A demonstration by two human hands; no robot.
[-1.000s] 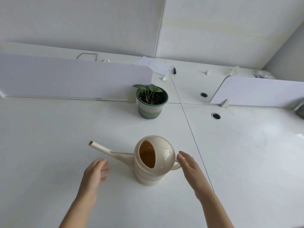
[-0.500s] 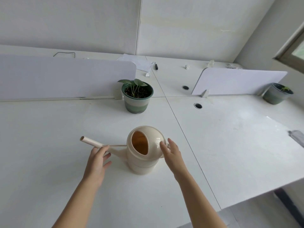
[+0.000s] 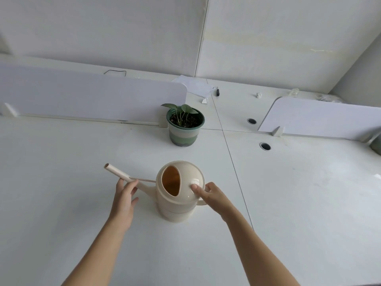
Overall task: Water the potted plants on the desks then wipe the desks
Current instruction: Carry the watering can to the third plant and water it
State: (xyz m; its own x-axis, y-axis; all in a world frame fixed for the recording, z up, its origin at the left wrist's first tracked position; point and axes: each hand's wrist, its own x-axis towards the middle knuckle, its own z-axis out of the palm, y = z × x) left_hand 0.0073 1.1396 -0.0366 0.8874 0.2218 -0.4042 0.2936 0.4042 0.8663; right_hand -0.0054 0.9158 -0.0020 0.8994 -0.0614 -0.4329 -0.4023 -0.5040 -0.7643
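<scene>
A cream watering can (image 3: 175, 209) stands on the white desk (image 3: 61, 172), its long spout pointing left. My right hand (image 3: 212, 197) is wrapped around the handle on the can's right side, with the thumb pressed on the dome. My left hand (image 3: 123, 201) has its fingers apart, and the fingertips touch the spout from the near side. Behind the can, a small plant in a green striped pot (image 3: 184, 131) stands beside the end of the left divider panel (image 3: 92, 96).
A second divider (image 3: 321, 118) stands at the right, with part of another pot (image 3: 376, 143) at the frame's edge. Two round cable holes (image 3: 265, 146) lie right of the desk seam. Paper (image 3: 195, 86) and a pen (image 3: 217, 92) lie on the far desk.
My right hand has closed on the can's handle with the thumb on the dome. My left hand has come up against the spout. The view has swung back to the left.
</scene>
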